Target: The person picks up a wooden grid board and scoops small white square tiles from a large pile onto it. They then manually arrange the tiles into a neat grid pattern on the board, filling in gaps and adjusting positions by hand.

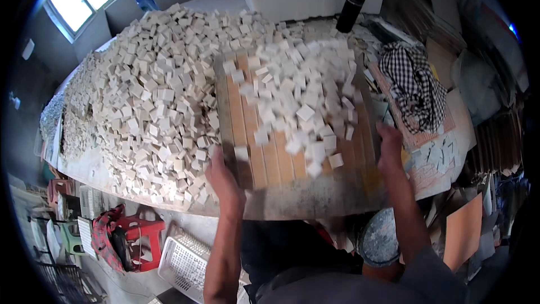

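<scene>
Left hand (224,177) is gripping the near left edge of the orange-brown slotted wooden sorting board (264,160), fingers clamped on the rim. Right hand (389,147) is gripping the board's right edge the same way, fingers wrapped round the side. Board is lying on the round dusty worktable (315,202), near edge towards the person.

A loose heap of small cream square ceramic tiles (304,93) is sitting on the far and middle part of the board, some blurred, so apparently sliding or being shaken. Left of the board, a much bigger pile of the same cream tiles (152,107) is covering most of the table.

Progress, judged from layout: tiles are loaded on the board but not settled. Near strips of the board are showing bare wood, only a few strays lying there. No ordered rows visible yet. So loading looks done, spreading looks early, and the bulk pile is barely dented.

Right of the board: black-and-white checked cloth (413,87) lying on flat sheets. Beyond the board: black cylindrical flask (350,11) standing upright. Below the table's near edge, left of the board: red plastic stool (140,233) and white perforated plastic basket (183,262) on the floor.
</scene>
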A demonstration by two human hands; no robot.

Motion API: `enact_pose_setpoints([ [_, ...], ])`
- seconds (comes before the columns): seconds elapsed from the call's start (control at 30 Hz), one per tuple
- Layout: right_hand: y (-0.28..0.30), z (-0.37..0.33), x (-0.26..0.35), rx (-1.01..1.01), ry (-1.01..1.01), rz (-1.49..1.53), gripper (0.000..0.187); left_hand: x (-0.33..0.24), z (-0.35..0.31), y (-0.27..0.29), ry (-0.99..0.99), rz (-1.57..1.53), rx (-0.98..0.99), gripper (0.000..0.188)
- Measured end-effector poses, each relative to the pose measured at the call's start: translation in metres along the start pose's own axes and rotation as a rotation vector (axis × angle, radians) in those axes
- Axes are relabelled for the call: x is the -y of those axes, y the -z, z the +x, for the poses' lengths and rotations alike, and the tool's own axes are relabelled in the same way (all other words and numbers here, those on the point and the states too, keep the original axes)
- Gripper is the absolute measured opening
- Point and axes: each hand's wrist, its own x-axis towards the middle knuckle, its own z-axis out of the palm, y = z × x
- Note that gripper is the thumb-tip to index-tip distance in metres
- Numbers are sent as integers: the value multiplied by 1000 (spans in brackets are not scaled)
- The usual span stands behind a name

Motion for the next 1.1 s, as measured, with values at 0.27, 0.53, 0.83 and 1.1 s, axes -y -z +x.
enact_pose_setpoints([
  [0.27, -22, 0, 42, 2, -101, 46, 28, -7, 6, -1, -18, 17, 78, 32],
  [0.53, -1, 36, 61, 112, -1, -58, 28, -34, -29, -36, -33, -34, -27, 32],
  [0.83, -3, 39, 126, 149, -197, 152, 26, -48, -37, -47, 33, 27, 100, 28],
  [1.1, 23, 45, 154, 160, -40, 6, 26, -19, -45, -54, 101, -46, 98, 24],
])
